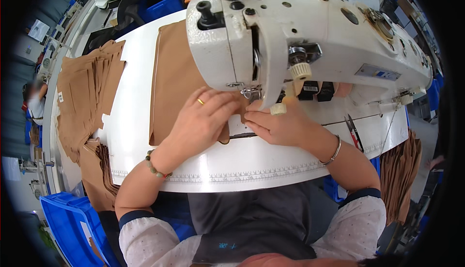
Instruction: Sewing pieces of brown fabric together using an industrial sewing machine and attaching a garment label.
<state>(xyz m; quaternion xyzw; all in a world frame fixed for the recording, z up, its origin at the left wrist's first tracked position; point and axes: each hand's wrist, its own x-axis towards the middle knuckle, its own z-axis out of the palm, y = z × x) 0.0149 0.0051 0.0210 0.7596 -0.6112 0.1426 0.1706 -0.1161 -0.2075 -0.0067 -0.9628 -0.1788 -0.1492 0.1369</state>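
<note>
A brown fabric piece (169, 63) lies on the white sewing machine table, its near end under the needle area. My left hand (206, 114), with a ring on one finger, has its fingers closed together on the fabric just left of the presser foot (251, 92). From the right, my right hand (281, 124) holds the fabric's edge with fingertips pressed together beside the foot. The white sewing machine (300, 34) stands over both hands, and its head partly hides the right fingers. The needle point cannot be made out.
A stack of brown fabric pieces (89, 88) lies at the left, some hanging down. More brown pieces (401, 175) hang at the right. Red-and-black thread snips (354, 134) and black labels (325, 91) lie on the table. A blue bin (72, 223) stands lower left.
</note>
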